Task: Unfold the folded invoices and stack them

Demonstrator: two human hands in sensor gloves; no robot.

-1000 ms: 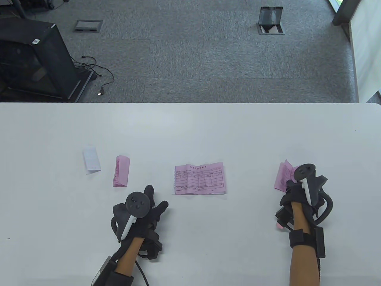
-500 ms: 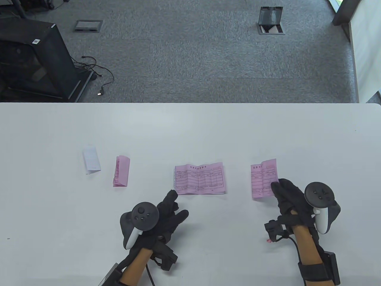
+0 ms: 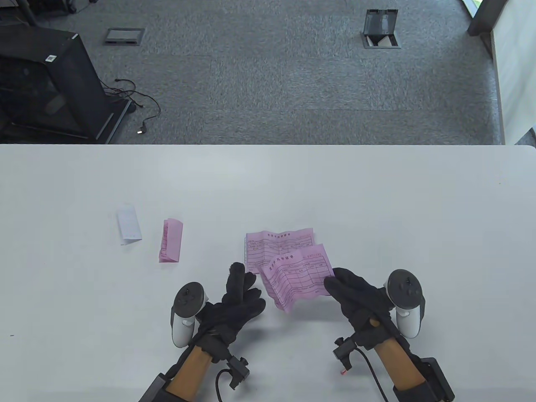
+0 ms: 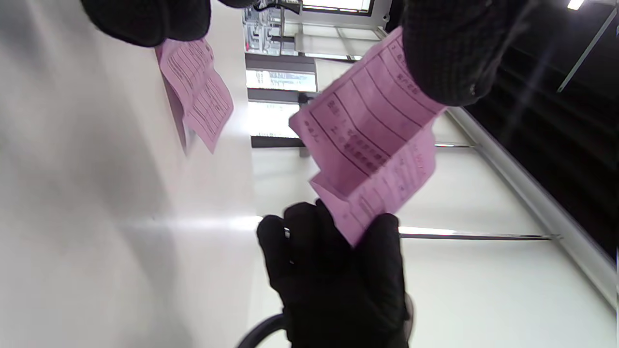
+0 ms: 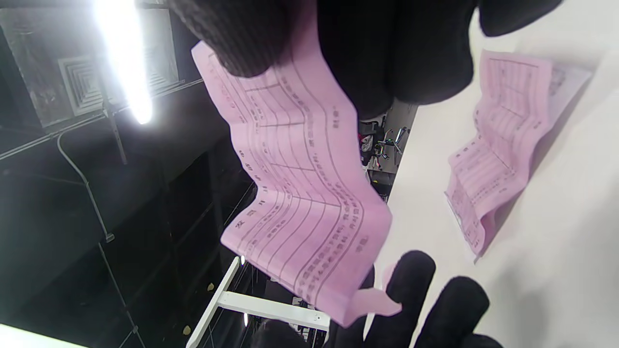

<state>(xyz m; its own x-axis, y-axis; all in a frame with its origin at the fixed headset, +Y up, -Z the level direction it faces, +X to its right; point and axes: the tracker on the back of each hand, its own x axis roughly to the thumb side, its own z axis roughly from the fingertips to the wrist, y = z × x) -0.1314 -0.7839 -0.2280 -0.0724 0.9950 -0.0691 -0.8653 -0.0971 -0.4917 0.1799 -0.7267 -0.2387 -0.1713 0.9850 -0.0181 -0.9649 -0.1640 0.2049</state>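
Right hand (image 3: 360,299) pinches the half-open pink invoice (image 3: 299,274) above the surface; left hand (image 3: 234,301) open beside it should catch the free edge, spread gently, then lay it on the flat invoice (image 3: 276,243)

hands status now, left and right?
Left hand: fingers spread, reaching at the near end of the pink invoice; a grip cannot be told.
Right hand: pinches the same invoice at its other end.
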